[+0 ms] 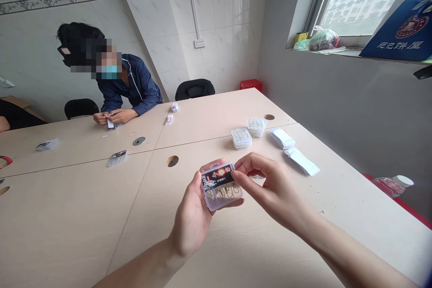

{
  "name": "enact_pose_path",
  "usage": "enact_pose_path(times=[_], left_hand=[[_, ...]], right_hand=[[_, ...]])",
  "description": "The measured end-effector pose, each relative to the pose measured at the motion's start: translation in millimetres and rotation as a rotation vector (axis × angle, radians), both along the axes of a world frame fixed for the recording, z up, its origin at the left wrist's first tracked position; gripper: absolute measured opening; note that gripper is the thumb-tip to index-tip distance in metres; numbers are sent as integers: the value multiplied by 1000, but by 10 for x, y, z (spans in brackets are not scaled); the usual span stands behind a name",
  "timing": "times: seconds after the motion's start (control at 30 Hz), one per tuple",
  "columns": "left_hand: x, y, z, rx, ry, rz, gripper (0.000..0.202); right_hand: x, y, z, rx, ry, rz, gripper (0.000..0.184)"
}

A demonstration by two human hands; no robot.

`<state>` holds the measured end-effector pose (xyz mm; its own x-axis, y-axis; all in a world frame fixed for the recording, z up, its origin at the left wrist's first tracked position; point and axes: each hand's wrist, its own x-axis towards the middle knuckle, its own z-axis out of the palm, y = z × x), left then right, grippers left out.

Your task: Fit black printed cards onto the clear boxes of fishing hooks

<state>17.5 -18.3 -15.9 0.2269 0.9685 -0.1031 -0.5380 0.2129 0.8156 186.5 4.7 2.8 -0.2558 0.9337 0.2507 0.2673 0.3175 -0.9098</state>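
Note:
My left hand (192,211) holds a small clear plastic fish-hook box (213,203) from below and the left side, thumb along its edge. Gold-coloured hooks show in its compartments. Across the upper part of the box lies a black printed label (216,177) with red and white lettering. My right hand (259,175) is closed at the box's upper right corner, its thumb on the right end of the label. Whether that end is stuck down I cannot tell. Beyond my right hand stand stacks of clear hook boxes (241,138) and two piles of white slips (302,161).
Across the table (151,216) a masked person (135,81) handles a small item. A labelled box (117,158) and another small stack (47,144) lie to the left. Round cable holes (173,161) pierce the tabletop. A lidded plastic jar (393,185) stands beyond the right edge.

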Motion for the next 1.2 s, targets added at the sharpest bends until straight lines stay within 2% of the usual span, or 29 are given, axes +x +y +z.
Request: enact_pose_path(times=[1.2], left_hand=[[-1,-2,21,-13,25,1,46]], right_hand=[[0,23,-15,-44,9,2,18]])
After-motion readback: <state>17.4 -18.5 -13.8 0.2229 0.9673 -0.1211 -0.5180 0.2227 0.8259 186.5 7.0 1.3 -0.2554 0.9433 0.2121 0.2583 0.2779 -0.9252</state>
